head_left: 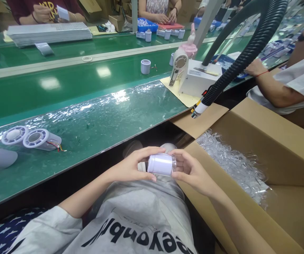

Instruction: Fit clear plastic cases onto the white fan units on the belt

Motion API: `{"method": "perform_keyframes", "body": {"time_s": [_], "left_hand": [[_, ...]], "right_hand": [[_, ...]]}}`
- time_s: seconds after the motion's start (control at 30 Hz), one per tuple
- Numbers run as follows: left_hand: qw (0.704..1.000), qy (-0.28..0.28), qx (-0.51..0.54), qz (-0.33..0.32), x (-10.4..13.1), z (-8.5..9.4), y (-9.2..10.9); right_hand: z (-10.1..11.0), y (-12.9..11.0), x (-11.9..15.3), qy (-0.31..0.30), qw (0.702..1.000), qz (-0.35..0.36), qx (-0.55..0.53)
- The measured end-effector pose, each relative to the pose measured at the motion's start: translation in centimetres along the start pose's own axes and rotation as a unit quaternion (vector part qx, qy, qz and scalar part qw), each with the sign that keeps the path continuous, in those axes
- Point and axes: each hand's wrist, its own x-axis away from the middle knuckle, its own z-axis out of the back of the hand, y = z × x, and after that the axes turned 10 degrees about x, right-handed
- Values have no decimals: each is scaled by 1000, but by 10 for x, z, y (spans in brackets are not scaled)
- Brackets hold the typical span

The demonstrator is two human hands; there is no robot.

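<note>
Between my two hands, above my lap, lies a lavender cylindrical housing (160, 164) on its side. My left hand (134, 165) grips its left end, thumb below and fingers over the top. At the other end, a clear plastic cap (173, 163) is held by my right hand (189, 169); the cap sits on or around the housing's right end. Something small and white (141, 167) shows beside my left palm. On the bench to the left stand similar lavender housings (42, 139), some with thin coloured wires.
An open cardboard box (281, 151) at my right holds many clear plastic pieces (231, 165). A black corrugated hose (236, 67) with a nozzle hangs over it. Near its white base unit (198, 79) stands a handheld fan (178, 65). One housing (145, 66) rests on the green conveyor (72, 77). Co-workers sit opposite and right.
</note>
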Motion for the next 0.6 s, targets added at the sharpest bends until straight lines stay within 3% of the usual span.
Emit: {"method": "perform_keyframes", "body": {"time_s": [0.23, 0.6], "left_hand": [[1000, -1, -20, -3, 0, 0, 2], [999, -14, 29, -16, 2, 1, -3]], "right_hand": [[-3, 2, -4, 8, 996, -51, -66], [-16, 6, -9, 0, 982, -126, -137]]}}
